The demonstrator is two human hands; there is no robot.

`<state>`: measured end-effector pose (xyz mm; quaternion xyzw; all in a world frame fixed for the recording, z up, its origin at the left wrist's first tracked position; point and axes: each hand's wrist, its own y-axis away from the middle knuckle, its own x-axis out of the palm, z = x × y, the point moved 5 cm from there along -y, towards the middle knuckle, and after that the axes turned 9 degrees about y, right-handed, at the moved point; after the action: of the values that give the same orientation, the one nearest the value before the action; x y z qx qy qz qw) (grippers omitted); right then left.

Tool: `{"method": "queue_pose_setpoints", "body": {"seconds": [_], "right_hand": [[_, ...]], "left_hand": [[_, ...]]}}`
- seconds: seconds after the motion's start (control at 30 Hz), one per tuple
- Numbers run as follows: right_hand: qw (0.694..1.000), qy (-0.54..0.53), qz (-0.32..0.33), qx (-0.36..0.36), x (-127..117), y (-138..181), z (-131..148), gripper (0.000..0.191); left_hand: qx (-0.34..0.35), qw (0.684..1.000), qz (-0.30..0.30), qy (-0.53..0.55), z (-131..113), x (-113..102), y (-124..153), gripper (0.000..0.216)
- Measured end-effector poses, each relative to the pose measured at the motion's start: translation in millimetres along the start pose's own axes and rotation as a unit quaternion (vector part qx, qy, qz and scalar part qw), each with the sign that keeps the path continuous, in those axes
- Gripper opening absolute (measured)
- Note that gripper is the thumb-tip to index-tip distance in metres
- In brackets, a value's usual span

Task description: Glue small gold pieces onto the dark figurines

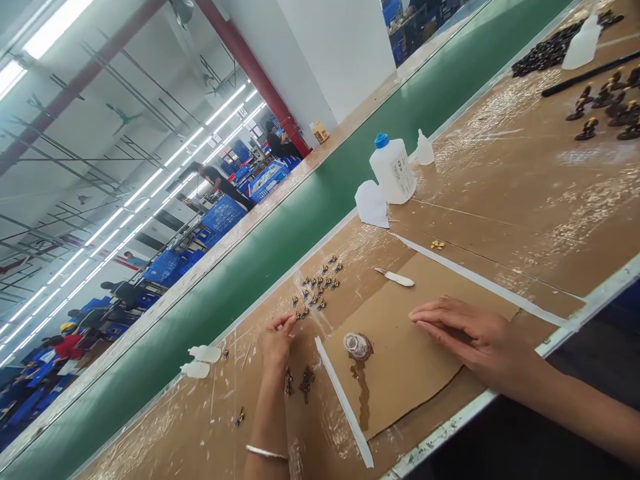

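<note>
My left hand [277, 340] is at the near edge of a group of small dark blue-and-yellow figures [317, 287], its thumb and fingers pinched on one small figure [301, 313]. Flat over a brown cardboard sheet [400, 393], my right hand [467, 330] has its fingers stretched out and holds nothing. On that sheet, between both hands, stands a small clear cup [357, 345] with a wet stain beside it. A white-handled tool [399, 277] lies near the sheet's far edge.
Dark figures [307, 383] lie beside my left forearm. Small squeeze bottles [204, 352] lie at left. A blue-capped bottle [393, 170] stands farther back near yellow bits [437, 245]. More dark figures [610, 103] are at far right. A green belt [280, 267] runs behind; people work beyond.
</note>
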<state>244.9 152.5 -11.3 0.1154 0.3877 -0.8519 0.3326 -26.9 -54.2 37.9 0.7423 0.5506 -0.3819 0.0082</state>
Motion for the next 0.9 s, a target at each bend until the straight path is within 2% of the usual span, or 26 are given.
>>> {"method": "queue_pose_setpoints", "body": {"seconds": [0.07, 0.2, 0.33, 0.43, 0.57, 0.73, 0.9], "right_hand": [[1.000, -0.004, 0.004, 0.001, 0.8, 1.1, -1.6, 0.015], [1.000, 0.001, 0.012, -0.005, 1.5, 4.7, -3.8, 0.014], [1.000, 0.013, 0.003, -0.002, -1.0, 6.3, -3.9, 0.013], [1.000, 0.017, 0.004, 0.006, -1.8, 5.1, -2.2, 0.013], [0.999, 0.033, 0.005, 0.009, -1.3, 3.7, 0.8, 0.015], [0.999, 0.037, -0.008, 0.020, -2.1, 4.8, -0.5, 0.015], [0.999, 0.039, 0.013, 0.025, -1.1, 4.7, -2.3, 0.015]], "left_hand": [[-0.023, 0.999, 0.033, -0.030, -0.4, -17.6, 12.0, 0.025], [-0.055, 0.996, 0.012, -0.072, -1.7, -54.7, 59.0, 0.028], [-0.055, 0.994, 0.021, -0.089, -0.1, -60.8, 113.5, 0.025], [-0.044, 0.993, 0.019, -0.108, 2.7, -56.8, 139.2, 0.022], [-0.013, 0.991, 0.018, -0.130, 4.3, -50.8, 149.8, 0.018], [0.036, 0.987, 0.030, -0.151, 4.6, -41.5, 145.4, 0.016], [0.077, 0.975, 0.045, -0.202, 0.6, -35.2, 142.6, 0.016]]}}
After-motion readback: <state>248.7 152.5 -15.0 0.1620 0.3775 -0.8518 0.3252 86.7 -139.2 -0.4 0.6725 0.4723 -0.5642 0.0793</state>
